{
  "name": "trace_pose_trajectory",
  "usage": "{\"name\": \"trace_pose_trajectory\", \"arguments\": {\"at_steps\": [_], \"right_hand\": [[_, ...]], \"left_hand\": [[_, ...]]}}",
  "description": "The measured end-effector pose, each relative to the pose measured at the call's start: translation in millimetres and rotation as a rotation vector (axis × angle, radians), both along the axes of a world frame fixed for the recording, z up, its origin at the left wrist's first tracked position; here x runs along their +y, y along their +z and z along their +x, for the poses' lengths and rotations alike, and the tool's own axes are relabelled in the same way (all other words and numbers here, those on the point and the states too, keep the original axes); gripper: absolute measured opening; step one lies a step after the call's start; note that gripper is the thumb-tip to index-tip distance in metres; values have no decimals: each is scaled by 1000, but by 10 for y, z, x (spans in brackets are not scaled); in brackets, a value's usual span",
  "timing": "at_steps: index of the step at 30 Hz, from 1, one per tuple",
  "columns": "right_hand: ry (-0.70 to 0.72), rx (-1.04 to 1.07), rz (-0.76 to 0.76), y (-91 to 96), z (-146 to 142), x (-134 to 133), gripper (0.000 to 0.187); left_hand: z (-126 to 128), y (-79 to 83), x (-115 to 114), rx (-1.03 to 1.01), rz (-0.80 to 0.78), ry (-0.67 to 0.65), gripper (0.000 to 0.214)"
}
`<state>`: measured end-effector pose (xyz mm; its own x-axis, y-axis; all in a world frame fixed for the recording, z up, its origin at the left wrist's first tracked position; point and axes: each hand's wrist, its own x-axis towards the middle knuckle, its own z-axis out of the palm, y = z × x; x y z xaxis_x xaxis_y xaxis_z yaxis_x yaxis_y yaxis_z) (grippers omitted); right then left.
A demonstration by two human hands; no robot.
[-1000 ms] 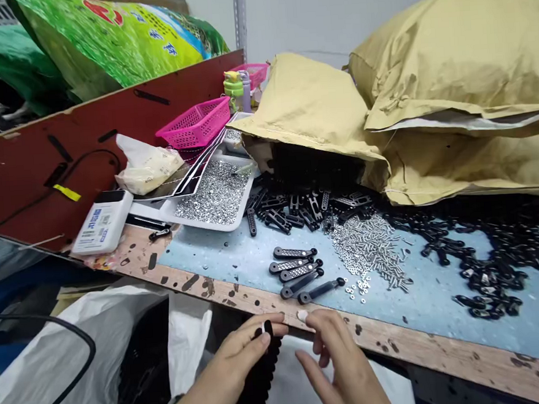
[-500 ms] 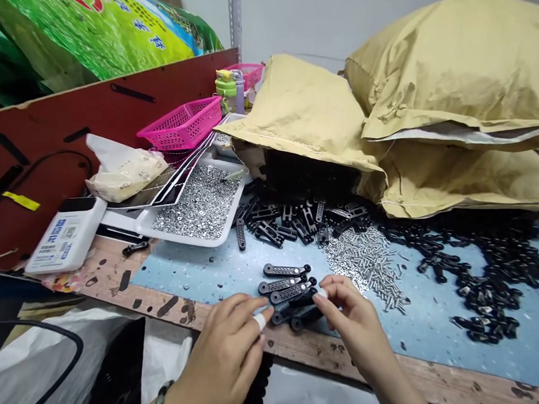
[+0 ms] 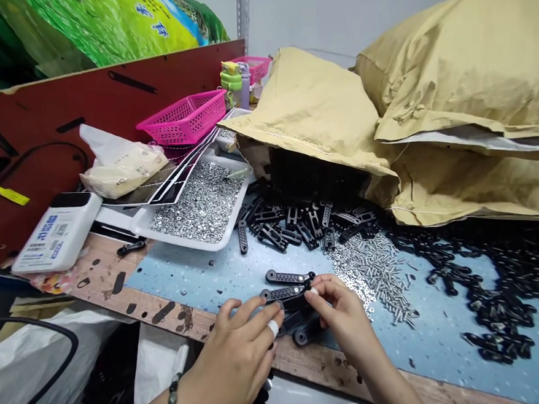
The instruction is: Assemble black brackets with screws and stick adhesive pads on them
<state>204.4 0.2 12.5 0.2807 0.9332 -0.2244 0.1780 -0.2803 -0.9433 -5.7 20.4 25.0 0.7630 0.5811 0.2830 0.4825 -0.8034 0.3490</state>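
On the blue work mat [image 3: 182, 276], several black perforated link bars [image 3: 282, 293] lay in a loose stack nr. the table edge, just beside a heap of steel screws [image 3: 371, 278]. R hand [image 3: 346, 316] pinched a bar end betw. thumb & fingers; L hand [image 3: 237, 364] curved over the stack, grip unclear, can't tell if grasping. Bars looked light, stiff, prob. plastic; rounded ends seemed the best hold.
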Motion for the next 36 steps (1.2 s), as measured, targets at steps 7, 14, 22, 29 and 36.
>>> {"name": "trace_pose_trajectory", "arguments": {"at_steps": [7,14,22,29,36], "right_hand": [[4,-32,-17,9,-15,6,30],[30,-229,36,13,-14,7,26],[124,-593,44,39,-14,32,22],[170,-908,138,162,-28,-22,23],[439,-761,593,423,-537,6,31]], "left_hand": [[-18,11,21,18,-7,-5,39],[-26,123,72,127,-51,-74,46],[120,-8,58,6,-60,12,35],[-60,156,177,-181,-595,-1,48],[-188,287,284,-409,-1048,-18,58]]}}
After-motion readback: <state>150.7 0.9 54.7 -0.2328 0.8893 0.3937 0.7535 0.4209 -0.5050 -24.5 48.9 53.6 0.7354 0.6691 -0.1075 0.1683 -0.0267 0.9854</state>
